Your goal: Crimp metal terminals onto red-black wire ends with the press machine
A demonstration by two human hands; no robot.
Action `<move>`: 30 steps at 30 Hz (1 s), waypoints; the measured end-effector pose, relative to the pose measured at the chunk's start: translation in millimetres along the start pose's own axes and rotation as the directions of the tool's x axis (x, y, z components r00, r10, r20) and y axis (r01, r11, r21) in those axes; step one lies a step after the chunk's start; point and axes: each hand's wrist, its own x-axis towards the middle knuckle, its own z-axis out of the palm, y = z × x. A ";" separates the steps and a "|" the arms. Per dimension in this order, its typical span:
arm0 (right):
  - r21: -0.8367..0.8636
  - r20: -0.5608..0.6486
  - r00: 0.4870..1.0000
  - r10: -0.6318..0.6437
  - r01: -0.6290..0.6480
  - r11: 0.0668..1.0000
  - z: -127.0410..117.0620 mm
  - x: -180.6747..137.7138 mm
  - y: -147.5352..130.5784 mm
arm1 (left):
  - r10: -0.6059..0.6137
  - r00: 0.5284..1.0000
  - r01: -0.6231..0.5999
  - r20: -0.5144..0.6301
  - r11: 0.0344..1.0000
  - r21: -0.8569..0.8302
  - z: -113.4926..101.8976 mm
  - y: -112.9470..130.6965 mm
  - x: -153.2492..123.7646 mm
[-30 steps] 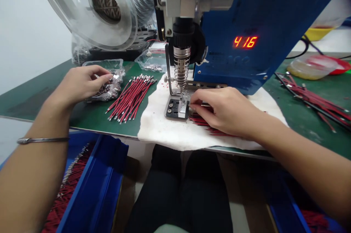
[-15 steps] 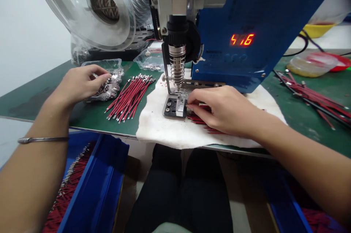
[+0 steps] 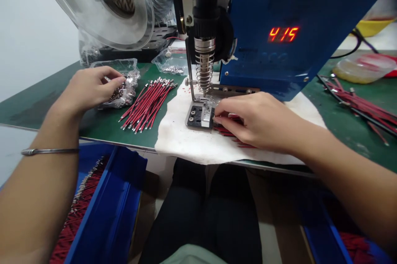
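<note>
At the clear plastic tray (image 3: 130, 65) on the left, my left hand (image 3: 89, 86) reaches over small shiny metal parts (image 3: 122, 92). Its thumb and forefinger come together above them; anything between the tips is hidden. My right hand (image 3: 260, 121) pinches beside the small metal fixture (image 3: 206, 115), its fingertips against or very near the right side. What it pinches cannot be made out. Red wires (image 3: 225, 131) lie under that hand on a white cloth (image 3: 186, 144). Over the fixture stands the machine's spring-wrapped tip (image 3: 204, 65). No other person's hand shows.
A bundle of red wires (image 3: 149, 104) with metal ends lies between tray and cloth. Behind is another clear tray (image 3: 170, 63). The blue machine (image 3: 257, 65) has a lit red display (image 3: 283, 34). More wires (image 3: 356, 102) lie right; a blue bin (image 3: 102, 210) stands below.
The view has tilted and shifted a little, so the table things sit slightly higher in it. The display's digits have changed. Both hands keep nearly the same places and grips.
</note>
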 end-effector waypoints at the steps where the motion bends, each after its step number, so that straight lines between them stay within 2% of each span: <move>1: 0.001 0.003 1.000 -0.002 0.002 1.000 -0.4 -0.2 -0.1 | 0.001 1.000 -0.001 -0.003 1.000 0.003 0.1 0.3 -0.4; 14: 0.004 0.012 0.999 -0.030 0.030 1.000 0.2 -1.0 1.6 | 0.026 0.998 -0.030 -0.057 0.997 -0.073 2.0 -1.2 -5.1; 19: 0.012 0.025 0.999 -0.031 0.031 0.999 -0.4 -1.1 1.3 | 0.052 0.998 -0.054 -0.030 0.996 -0.075 2.2 -2.5 -4.6; 25: 0.005 0.026 0.998 -0.054 0.054 0.999 0.8 -1.3 2.1 | 0.032 0.997 -0.036 -0.063 0.997 -0.064 -0.6 1.2 -7.3; 30: 0.024 0.044 0.997 -0.067 0.066 0.998 -0.2 -1.2 3.3 | -0.005 0.999 0.002 -0.034 0.998 -0.070 -2.3 7.1 -10.2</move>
